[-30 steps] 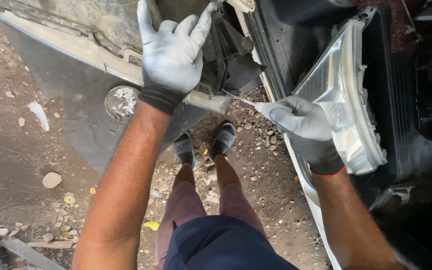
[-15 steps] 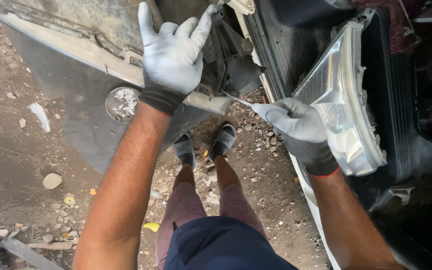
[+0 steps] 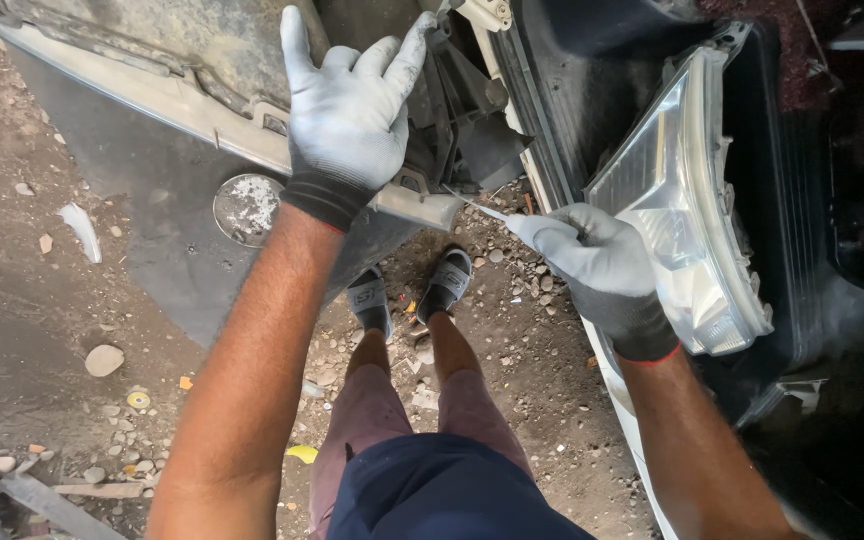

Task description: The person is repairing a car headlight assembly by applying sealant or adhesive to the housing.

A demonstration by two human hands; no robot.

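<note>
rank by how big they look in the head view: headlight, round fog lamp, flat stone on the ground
1. headlight, by far the largest, though nearer the camera
2. round fog lamp
3. flat stone, smallest

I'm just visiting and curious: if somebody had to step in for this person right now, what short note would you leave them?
Left hand: gloved, fingers spread, pressed flat on the loose bumper panel, steadying it.
Right hand: gloved, closed on a thin metal tool whose tip points at the panel's end clip.
Headlight: sits in the car body beside the right hand, apparently still mounted.
Done: the panel's end already hangs out from the car.
Left: the panel end looks still attached at the clip; I cannot tell how far it is freed.
</note>
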